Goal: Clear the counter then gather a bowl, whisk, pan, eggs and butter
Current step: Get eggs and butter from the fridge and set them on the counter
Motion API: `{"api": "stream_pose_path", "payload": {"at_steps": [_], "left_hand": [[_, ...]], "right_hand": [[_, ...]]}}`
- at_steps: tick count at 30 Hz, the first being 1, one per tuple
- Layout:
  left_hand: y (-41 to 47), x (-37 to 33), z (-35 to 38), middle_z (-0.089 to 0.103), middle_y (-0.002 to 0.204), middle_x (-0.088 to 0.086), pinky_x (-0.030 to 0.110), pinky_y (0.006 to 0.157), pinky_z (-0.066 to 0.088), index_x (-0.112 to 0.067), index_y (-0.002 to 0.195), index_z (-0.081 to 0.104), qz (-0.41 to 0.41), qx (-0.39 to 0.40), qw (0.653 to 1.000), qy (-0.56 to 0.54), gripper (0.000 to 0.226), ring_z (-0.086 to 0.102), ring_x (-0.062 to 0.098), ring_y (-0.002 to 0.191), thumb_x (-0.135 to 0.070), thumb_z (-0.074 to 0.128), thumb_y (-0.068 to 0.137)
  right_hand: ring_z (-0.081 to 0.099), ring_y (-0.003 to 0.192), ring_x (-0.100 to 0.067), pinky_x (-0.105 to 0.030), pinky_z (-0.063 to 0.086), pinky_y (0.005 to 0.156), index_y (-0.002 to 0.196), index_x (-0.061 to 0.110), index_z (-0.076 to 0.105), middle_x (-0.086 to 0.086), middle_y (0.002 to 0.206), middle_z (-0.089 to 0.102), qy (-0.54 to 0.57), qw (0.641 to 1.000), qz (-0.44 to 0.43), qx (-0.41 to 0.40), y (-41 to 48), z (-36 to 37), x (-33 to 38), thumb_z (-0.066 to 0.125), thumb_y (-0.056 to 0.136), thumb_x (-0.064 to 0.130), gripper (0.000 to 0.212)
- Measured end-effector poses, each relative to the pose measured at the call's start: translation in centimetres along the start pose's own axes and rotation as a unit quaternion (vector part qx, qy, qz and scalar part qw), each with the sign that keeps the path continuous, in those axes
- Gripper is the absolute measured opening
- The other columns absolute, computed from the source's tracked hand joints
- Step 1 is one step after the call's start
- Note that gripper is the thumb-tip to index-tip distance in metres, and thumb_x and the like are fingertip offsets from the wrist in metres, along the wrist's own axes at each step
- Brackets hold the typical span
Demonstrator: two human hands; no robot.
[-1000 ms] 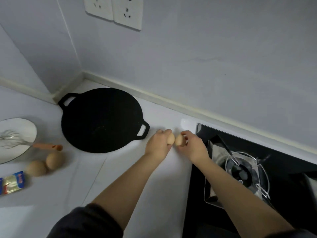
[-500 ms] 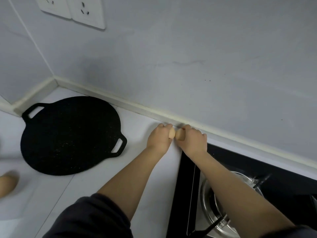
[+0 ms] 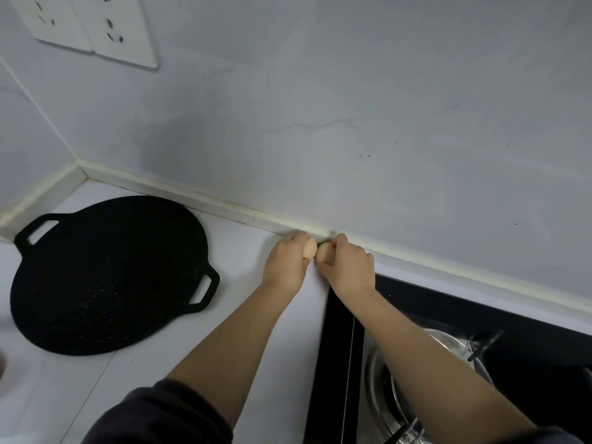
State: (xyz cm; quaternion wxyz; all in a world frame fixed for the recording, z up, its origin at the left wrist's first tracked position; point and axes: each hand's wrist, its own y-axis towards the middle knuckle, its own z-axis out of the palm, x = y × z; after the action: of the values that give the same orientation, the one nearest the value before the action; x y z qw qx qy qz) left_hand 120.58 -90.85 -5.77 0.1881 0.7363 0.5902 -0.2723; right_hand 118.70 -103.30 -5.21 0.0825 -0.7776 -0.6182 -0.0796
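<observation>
Eggs: two, one in each hand; left egg (image 3: 309,248) and right egg (image 3: 325,252) sit just beside each other, possibly touching, at the counter's (image 3: 243,315) back edge by the wall strip (image 3: 224,206).
Left hand (image 3: 288,264): curled closed round its egg, knuckles up, forearm reaching forward.
Right hand (image 3: 347,267): fingers wrapped over its egg, wrist above the stove (image 3: 480,315) corner.
Pan (image 3: 105,274): flat on the counter, well left of the grip.
Doing it well: likely setting eggs down; lower each until it rests on the counter, release slowly, and keep them off the stove side so neither rolls.
</observation>
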Motion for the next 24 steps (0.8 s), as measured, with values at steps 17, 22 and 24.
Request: {"api": "stream_pose_path", "payload": {"at_steps": [17,22,24], "left_hand": [[0.0,0.1,0.5,0.050,0.122,0.005,0.033,0.079,0.047,-0.014,0.119,0.051,-0.006,-0.008,1.000,-0.006,0.035,0.056,0.024,0.099,-0.012,0.062,0.087],[-0.8,0.0,0.1,0.046,0.129,0.004,0.037,0.085,0.048,-0.015,0.126,0.044,-0.020,0.009,0.999,-0.033,0.045,0.055,0.025,0.105,-0.011,0.063,0.085],[-1.6,0.2,-0.4,0.044,0.129,0.005,0.037,0.087,0.048,-0.016,0.131,0.040,-0.034,0.019,0.999,-0.037,0.050,0.055,0.024,0.105,-0.010,0.061,0.086]], "right_hand": [[0.055,0.096,-0.028,-0.039,0.048,0.078,0.112,0.012,0.046,-0.006,0.099,0.062,0.074,0.996,0.023,0.045,-0.6,-1.1,0.1,0.064,0.083,0.035,0.041],[0.054,0.096,-0.026,-0.038,0.048,0.076,0.113,0.013,0.047,-0.006,0.101,0.058,0.080,0.996,0.016,0.044,-1.5,-1.9,0.3,0.065,0.083,0.038,0.043],[0.054,0.096,-0.025,-0.038,0.048,0.076,0.114,0.014,0.047,-0.006,0.102,0.058,0.084,0.995,0.013,0.041,-2.3,-2.3,0.5,0.064,0.084,0.034,0.040]]}}
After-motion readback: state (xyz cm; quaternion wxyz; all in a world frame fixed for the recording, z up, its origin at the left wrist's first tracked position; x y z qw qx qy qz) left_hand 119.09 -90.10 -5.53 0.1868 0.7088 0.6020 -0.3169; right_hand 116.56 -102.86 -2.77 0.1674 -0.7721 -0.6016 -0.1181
